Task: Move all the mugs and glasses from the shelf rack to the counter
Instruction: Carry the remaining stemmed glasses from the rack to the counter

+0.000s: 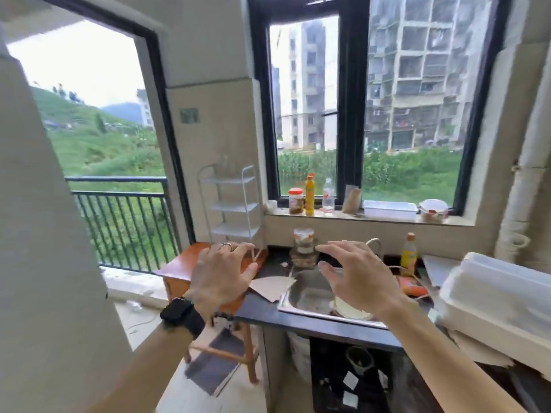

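A white wire shelf rack stands on a small wooden table in the corner left of the window. Its tiers look bare; a faint clear glass may stand on top, too blurred to be sure. A stack of glassware stands on the dark counter behind the sink. My left hand, with a ring and a black watch, hovers open over the wooden table. My right hand hovers open above the sink, just right of the stacked glassware. Neither hand touches anything.
Bottles, a jar and white containers line the windowsill. A yellow bottle stands behind the sink. Cardboard lies at the sink's left rim. White plastic boxes sit on the counter at right. A balcony railing lies at left.
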`<state>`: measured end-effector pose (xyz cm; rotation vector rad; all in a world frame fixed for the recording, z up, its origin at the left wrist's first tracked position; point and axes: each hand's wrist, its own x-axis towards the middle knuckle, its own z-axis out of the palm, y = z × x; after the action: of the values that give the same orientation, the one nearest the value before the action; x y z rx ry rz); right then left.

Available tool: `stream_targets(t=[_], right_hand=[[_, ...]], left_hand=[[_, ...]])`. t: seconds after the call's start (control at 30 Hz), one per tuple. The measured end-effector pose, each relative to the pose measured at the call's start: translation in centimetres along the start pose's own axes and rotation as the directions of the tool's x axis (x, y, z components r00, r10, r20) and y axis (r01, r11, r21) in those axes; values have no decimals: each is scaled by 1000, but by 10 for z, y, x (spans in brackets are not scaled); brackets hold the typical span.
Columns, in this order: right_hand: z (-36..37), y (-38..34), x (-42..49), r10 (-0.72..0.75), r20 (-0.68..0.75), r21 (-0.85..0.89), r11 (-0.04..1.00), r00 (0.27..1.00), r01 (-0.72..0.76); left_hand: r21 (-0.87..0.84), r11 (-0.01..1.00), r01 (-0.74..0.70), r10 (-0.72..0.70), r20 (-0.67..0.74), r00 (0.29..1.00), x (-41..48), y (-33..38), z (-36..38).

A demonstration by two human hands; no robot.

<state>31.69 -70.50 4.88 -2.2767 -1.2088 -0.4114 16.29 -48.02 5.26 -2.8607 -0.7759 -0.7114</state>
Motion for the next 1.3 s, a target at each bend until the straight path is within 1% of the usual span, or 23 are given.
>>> stream_targets(t=[0.1, 0.2, 0.3, 0.43, 0.67, 0.8, 1.0, 1.17, 1.3], right_hand=[[48, -64, 53, -43, 26, 43, 998, 999, 42], [82, -113, 98, -66, 38, 66, 996, 997, 64], [107, -150, 141, -76, 23, 63, 995, 997, 74], [135, -174, 198, -93, 19, 30, 995, 996, 92], [188, -177, 298, -105, 1, -1, 994, 994, 105], [220, -164, 368, -117, -22, 1, 993, 993, 117], [268, -147, 486, -140, -50, 3, 990, 989, 140], [315, -139, 567, -146, -8, -5, 989, 989, 146], [352, -133, 624, -118, 28, -15, 993, 993, 119]], left_hand=[[-1, 998, 57, -57, -4, 998, 16, -93, -9], [-3, 997, 81, -81, 3, 997, 33, -165, -16], [23, 994, 110, -110, -5, 994, 61, -221, -18], [7, 995, 103, -103, -19, 995, 103, -266, -4], [-47, 997, 64, -64, 5, 998, 193, -311, 39], [-38, 998, 48, -49, -23, 999, 262, -336, 65], [-15, 998, 66, -67, -9, 998, 366, -382, 99], [-20, 997, 78, -78, -1, 997, 438, -423, 128], [-54, 996, 69, -69, -10, 998, 497, -451, 156]])
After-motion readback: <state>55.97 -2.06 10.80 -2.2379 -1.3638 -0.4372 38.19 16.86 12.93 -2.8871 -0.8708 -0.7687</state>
